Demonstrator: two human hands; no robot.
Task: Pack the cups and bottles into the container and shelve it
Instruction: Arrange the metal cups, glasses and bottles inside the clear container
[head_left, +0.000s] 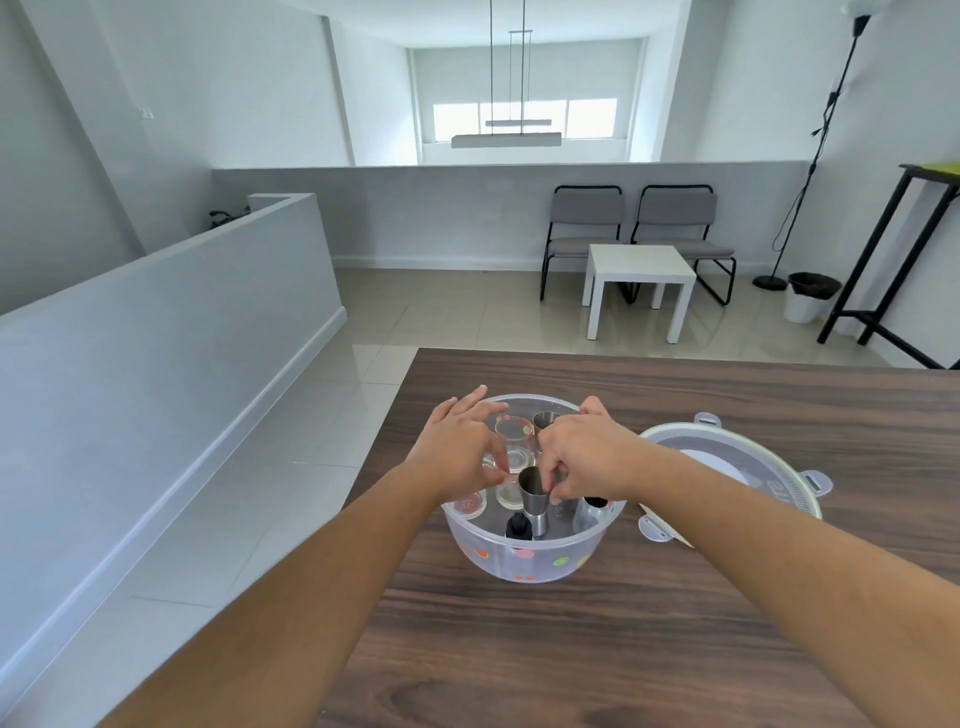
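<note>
Packing nearly done: clear container (530, 556) at near-left part of tabletop (675, 623) holds approx. six glass cups (514, 431), a second steel cup (544, 419) at its far side, a dark-capped bottle (518, 526) and another bottle (592, 512) at its near wall. Right hand (587, 457) grip pinching steel cup (535, 496) by rim, over container centre. Left hand (457, 447) grip on a glass, fingers partly spread; closure unclear. Outstanding: lid (737, 467), lying just right of container, then shelving. No shelf seen. No obstruction w/in reach.
</note>
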